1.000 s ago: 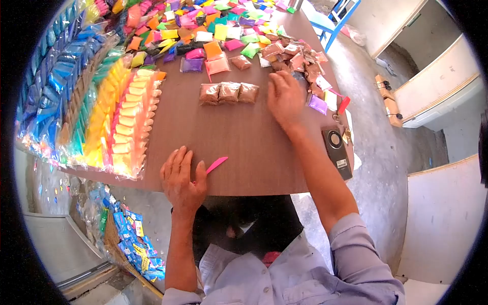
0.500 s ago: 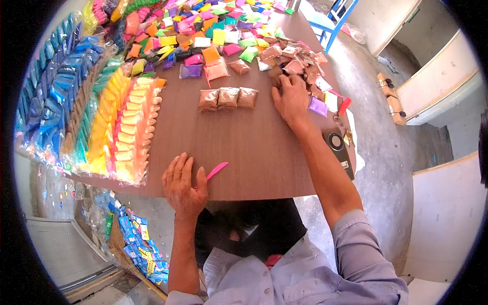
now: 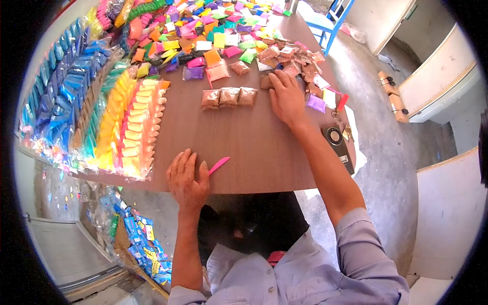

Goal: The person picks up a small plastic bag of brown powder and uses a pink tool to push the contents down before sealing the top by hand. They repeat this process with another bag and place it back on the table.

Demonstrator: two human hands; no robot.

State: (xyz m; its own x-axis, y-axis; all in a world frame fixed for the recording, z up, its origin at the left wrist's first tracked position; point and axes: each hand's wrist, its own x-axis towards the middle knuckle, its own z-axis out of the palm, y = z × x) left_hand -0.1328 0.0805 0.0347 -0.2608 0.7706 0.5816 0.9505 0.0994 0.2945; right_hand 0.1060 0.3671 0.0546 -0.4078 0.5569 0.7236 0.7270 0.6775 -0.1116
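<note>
My left hand [image 3: 188, 182] lies on the table's near edge with its fingers stretched out and nothing in it. Just right of its thumb is a pink plastic knife [image 3: 219, 165]. Farther away, my right hand [image 3: 287, 99] reaches to the near side of a heap of brown packets [image 3: 305, 63]. Its fingers are curled down onto one brown packet [image 3: 266, 81], which shows at the left of the fingertips; the grip is partly hidden. Three clear packets with brown contents [image 3: 229, 96] sit side by side in a row left of this hand.
Rows of bagged coloured packets [image 3: 96, 101] cover the table's left side. Loose colourful packets [image 3: 218, 39] spread across the back. A purple packet [image 3: 315, 103], a red-handled item [image 3: 342, 101] and a dark box [image 3: 335, 140] lie at the right edge. A blue chair [image 3: 330, 23] stands beyond.
My right hand has shifted slightly left out of the brown heap, and a brown packet now shows by its fingertips. The left hand stays resting on the table.
</note>
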